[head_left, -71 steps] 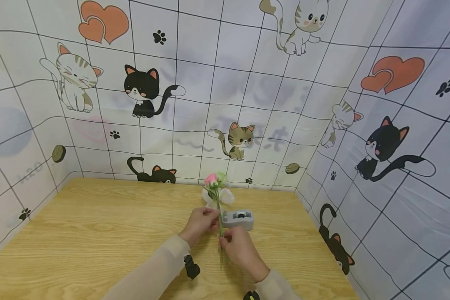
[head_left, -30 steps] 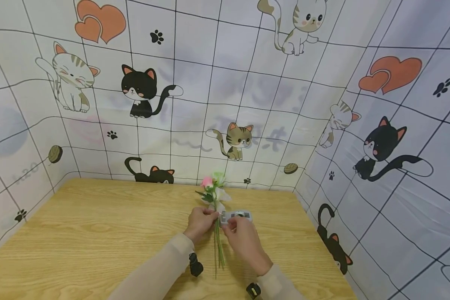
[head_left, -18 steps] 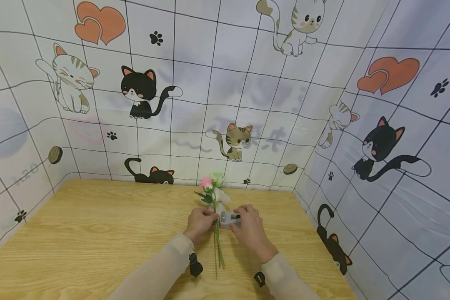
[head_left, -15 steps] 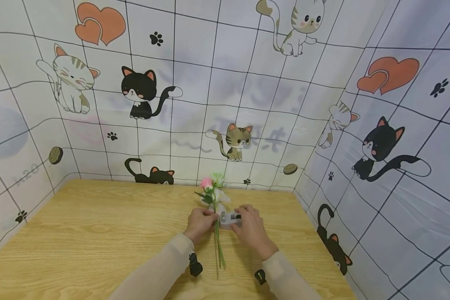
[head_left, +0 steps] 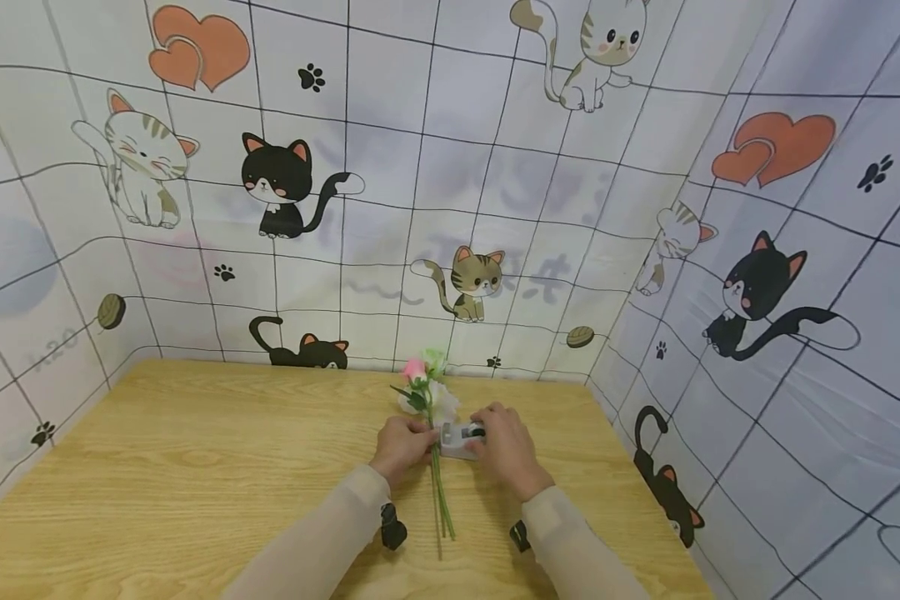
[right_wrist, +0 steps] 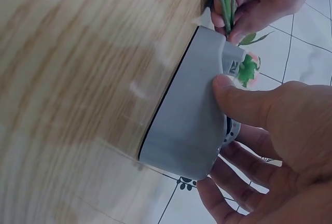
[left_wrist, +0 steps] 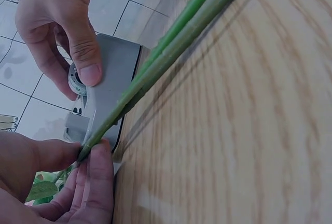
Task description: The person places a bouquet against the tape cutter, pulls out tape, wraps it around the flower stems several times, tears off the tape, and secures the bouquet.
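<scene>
A small bunch of flowers lies with its heads toward the wall: a pink rose [head_left: 415, 369], a pale green bloom [head_left: 434, 361] and a white one [head_left: 444, 403]. Between thumb and fingers, my left hand [head_left: 402, 446] pinches the green stems [head_left: 441, 498] below the blooms, just left of a grey tape dispenser [head_left: 456, 446]. My right hand [head_left: 508, 452] grips this dispenser from the right, thumb on its near side and fingers over the far side. In the right wrist view, the dispenser [right_wrist: 184, 110] stands on its base. Whether tape touches the stems, I cannot tell.
The wood-grain table [head_left: 217, 467] carries all of this. A white grid-pattern sheet [head_left: 390, 167] with cartoon cats rises behind it and along both sides. Black wrist cameras [head_left: 393, 527] sit on the sleeves.
My right hand has gone from the stems to the tape dispenser and now holds it. The stem ends have spread slightly. Over the last half second, the flowers have shifted only a little.
</scene>
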